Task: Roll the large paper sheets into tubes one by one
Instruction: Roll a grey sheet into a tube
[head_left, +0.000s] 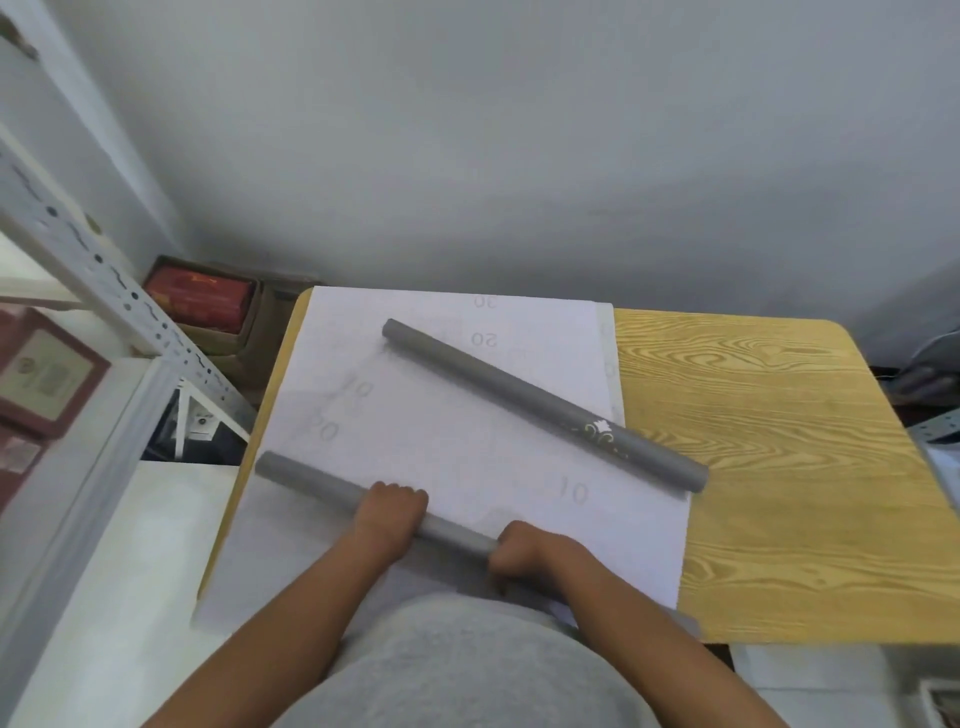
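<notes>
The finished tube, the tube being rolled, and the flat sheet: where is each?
finished tube (545, 406), head view, mid-length.
tube being rolled (311, 486), head view, bare left part.
flat sheet (467, 452), head view, its middle.

The person wore a plain light grey top of soft, unmarked fabric over the torso, while both forearms were bare down to the left hand and right hand, with no sleeves showing.
</notes>
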